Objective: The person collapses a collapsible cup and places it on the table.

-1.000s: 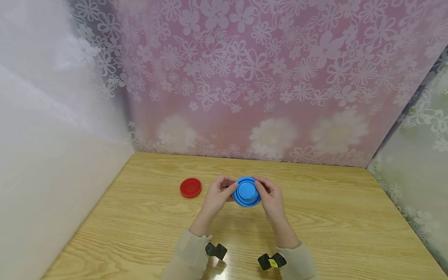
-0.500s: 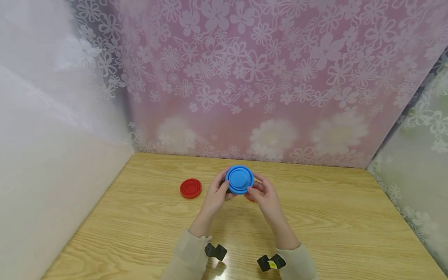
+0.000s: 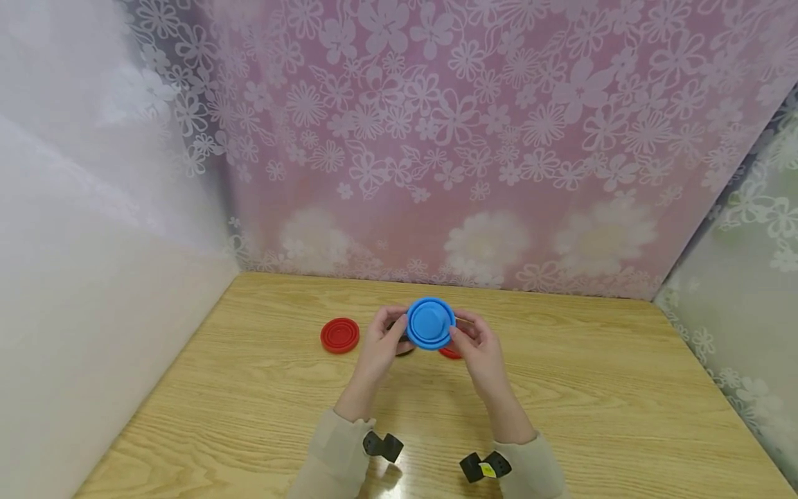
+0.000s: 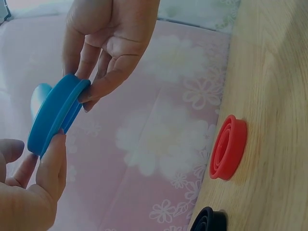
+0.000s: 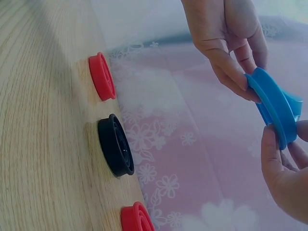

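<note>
A blue collapsible cup (image 3: 430, 323), round with stepped rings, is held up above the table between both hands. My left hand (image 3: 377, 350) pinches its left rim between thumb and fingers. At the opposite rim, my right hand (image 3: 483, 357) grips it the same way, thumb on the near face. Seen from the side in the left wrist view, the cup's wide rim (image 4: 57, 115) is tilted and its middle bulges out on the upper side. The right wrist view shows that bulge (image 5: 292, 103) too.
On the wooden table (image 3: 280, 416) lie a flat red ringed piece (image 3: 339, 335) to the left, a black one (image 5: 115, 145) behind the hands and another red one (image 4: 228, 147) at right. A pink floral sheet (image 3: 436, 173) hangs behind; pale sheets flank both sides.
Both hands first raised the cup slightly away and to the left, turning its face, then brought it back a little right. The black and right-hand red pieces show more now.
</note>
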